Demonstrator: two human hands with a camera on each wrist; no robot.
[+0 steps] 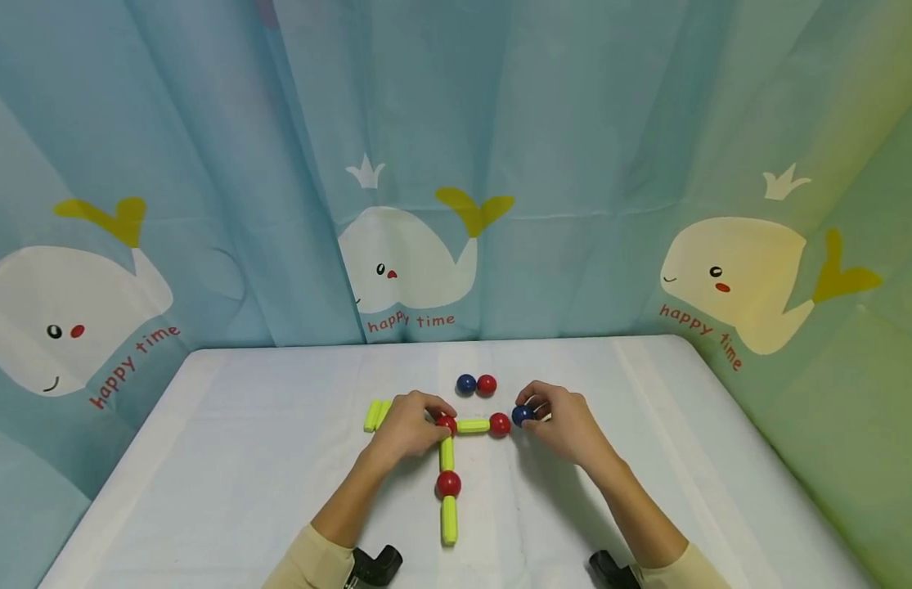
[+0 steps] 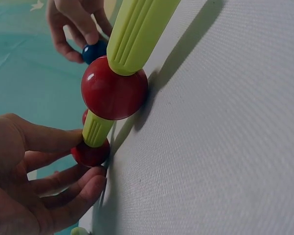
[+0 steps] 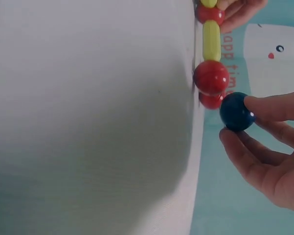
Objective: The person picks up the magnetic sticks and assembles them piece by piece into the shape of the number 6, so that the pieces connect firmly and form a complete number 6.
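My left hand (image 1: 406,424) grips the red ball (image 2: 90,154) at the corner of an L-shaped figure of yellow-green rods and red balls. One rod (image 1: 473,426) runs right from that corner to another red ball (image 1: 500,424). A second rod (image 1: 447,455) comes toward me to a further red ball (image 1: 448,483), with a last rod (image 1: 449,521) beyond it. Between thumb and fingers my right hand (image 1: 568,419) pinches a dark blue ball (image 3: 237,112). It is held just right of the figure's right end, with a small gap visible in the head view.
Behind the figure, a blue ball (image 1: 466,384) and a red ball (image 1: 487,385) sit side by side. Loose yellow-green rods (image 1: 372,415) lie left of my left hand, partly hidden by it. A curtain with whale prints (image 1: 573,270) hangs behind the white table (image 1: 227,483).
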